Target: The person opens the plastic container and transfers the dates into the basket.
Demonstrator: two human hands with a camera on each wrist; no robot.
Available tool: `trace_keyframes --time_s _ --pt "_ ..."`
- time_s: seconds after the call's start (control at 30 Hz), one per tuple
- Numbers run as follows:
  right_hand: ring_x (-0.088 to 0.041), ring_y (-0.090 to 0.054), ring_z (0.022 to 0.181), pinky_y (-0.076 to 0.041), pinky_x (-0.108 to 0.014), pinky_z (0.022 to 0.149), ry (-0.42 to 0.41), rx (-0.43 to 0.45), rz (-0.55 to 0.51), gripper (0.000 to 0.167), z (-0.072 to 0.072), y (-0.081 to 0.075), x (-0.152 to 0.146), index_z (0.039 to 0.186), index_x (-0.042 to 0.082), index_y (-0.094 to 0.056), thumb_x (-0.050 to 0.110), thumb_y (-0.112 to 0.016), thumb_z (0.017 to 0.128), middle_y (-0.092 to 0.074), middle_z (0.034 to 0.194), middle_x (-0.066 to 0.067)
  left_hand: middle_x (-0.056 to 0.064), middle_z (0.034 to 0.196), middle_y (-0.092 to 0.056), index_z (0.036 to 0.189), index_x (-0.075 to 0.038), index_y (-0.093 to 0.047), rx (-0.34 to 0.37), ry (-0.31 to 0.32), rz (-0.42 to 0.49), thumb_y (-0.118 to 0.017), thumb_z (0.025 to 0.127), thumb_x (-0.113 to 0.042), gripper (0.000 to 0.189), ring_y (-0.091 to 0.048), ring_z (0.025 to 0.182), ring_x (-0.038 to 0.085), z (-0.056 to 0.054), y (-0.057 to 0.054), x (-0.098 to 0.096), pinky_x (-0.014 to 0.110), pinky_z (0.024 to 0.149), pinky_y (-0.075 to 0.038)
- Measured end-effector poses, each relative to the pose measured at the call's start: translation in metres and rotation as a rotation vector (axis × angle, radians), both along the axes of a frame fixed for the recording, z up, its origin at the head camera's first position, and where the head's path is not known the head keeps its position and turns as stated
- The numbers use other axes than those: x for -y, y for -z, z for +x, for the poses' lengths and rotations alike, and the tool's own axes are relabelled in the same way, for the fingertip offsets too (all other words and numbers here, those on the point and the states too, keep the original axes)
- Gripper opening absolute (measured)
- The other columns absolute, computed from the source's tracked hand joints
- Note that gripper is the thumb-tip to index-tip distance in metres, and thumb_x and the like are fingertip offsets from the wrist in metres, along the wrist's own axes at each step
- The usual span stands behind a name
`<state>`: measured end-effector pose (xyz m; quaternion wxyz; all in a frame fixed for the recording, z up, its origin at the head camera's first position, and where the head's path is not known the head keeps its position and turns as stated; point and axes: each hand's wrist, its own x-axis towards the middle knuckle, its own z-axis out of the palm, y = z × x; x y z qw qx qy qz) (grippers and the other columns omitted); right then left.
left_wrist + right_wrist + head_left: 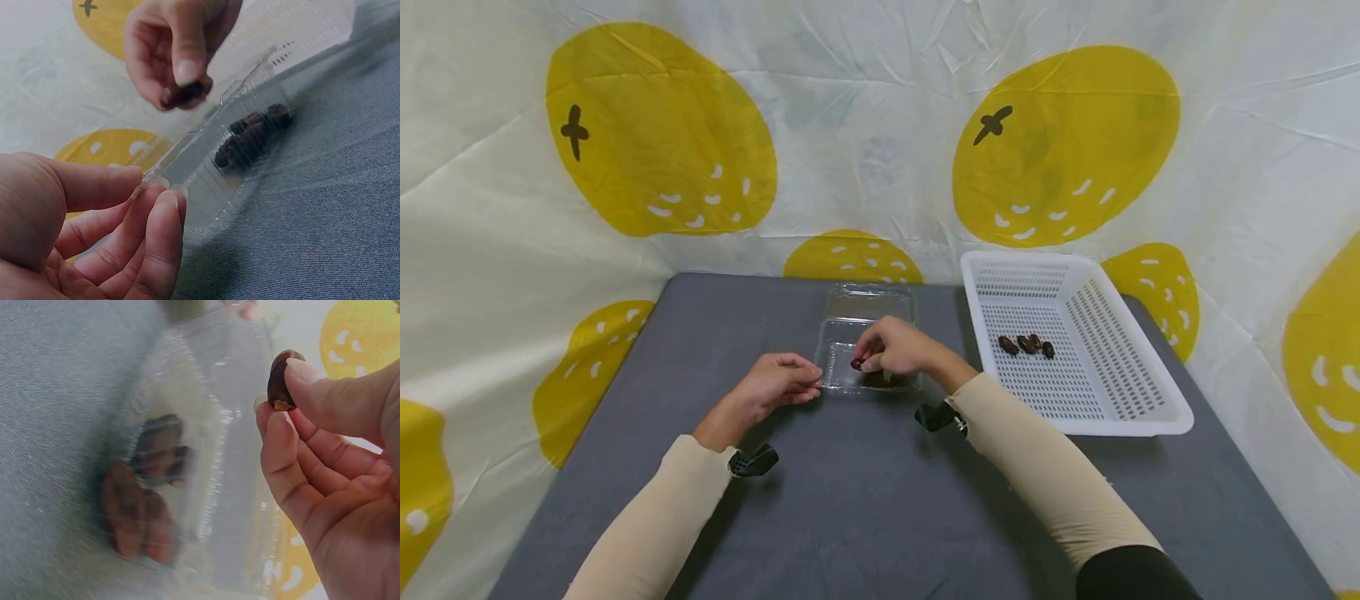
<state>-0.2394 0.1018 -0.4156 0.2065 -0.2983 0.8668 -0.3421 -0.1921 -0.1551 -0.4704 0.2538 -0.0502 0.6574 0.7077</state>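
Observation:
A clear plastic clamshell box (831, 354) lies with its lid (871, 302) folded back, away from me. My left hand (769, 389) pinches the box's left rim between thumb and fingers. Above the box, my right hand (898, 344) holds a dark brown date (281, 384) between thumb and fingertips. Several dates (250, 140) lie together in the right part of the box, seen through its wall in the left wrist view. In the head view my right hand partly hides them.
To the right stands a white perforated plastic basket (1180, 417), with several more dates (1033, 344) on its floor. A grey cloth (850, 517) covers the table. Behind hangs a white curtain (865, 108) printed with yellow fruit.

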Motion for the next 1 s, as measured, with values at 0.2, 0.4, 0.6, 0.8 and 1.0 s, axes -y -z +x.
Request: trace_keyframes --time_s 0.2,0.4,0.6,0.8,1.0 --pt "-0.014 -0.068 0.086 -0.057 -0.026 0.075 0.012 0.028 -0.053 0.014 0.001 -0.02 -0.014 0.105 0.004 -0.078 0.0 -0.074 0.093 -0.077 0.094 -0.009 0.005 0.083 -0.077 0.101 0.0 -0.071 -0.001 -0.002 0.007 -0.07 0.097 -0.003 0.005 -0.074 0.07 0.012 0.0 0.0 0.0 0.023 0.067 -0.063" --pt "-0.016 -0.069 0.088 -0.058 -0.029 0.08 0.022 0.012 -0.077 0.013 0.002 -0.037 -0.033 0.105 0.002 -0.078 -0.001 -0.074 0.093 -0.077 0.096 -0.011 0.005 0.084 -0.077 0.107 0.005 -0.069 -0.002 0.009 -0.001 -0.07 0.098 -0.004 0.013 -0.075 0.071 0.011 0.001 -0.001 0.0 0.022 0.067 -0.063" --pt "-0.017 -0.069 0.089 -0.059 -0.03 0.081 0.056 0.025 -0.092 0.015 0.004 -0.046 -0.053 0.106 0.0 -0.077 -0.003 -0.074 0.092 -0.077 0.098 -0.013 0.006 0.085 -0.077 0.111 0.007 -0.068 0.003 0.002 -0.018 -0.069 0.098 -0.004 0.017 -0.075 0.071 0.012 0.001 -0.002 0.001 0.022 0.067 -0.063" --pt "-0.016 -0.069 0.088 -0.058 -0.028 0.079 0.127 0.027 -0.096 0.015 0.004 -0.05 -0.076 0.107 0.0 -0.077 -0.002 -0.075 0.092 -0.077 0.099 -0.013 0.006 0.086 -0.077 0.116 0.01 -0.067 0.005 -0.002 -0.025 -0.069 0.098 -0.004 0.022 -0.075 0.071 0.012 0.001 -0.002 0.0 0.023 0.067 -0.063" --pt "-0.017 -0.067 0.087 -0.056 -0.026 0.077 0.188 0.011 -0.087 0.014 0.005 -0.053 -0.099 0.106 -0.001 -0.077 -0.001 -0.075 0.092 -0.078 0.098 -0.013 0.005 0.085 -0.077 0.111 0.006 -0.069 -0.002 0.014 -0.017 -0.069 0.099 -0.005 0.016 -0.074 0.071 0.011 0.001 -0.001 0.001 0.022 0.067 -0.063"
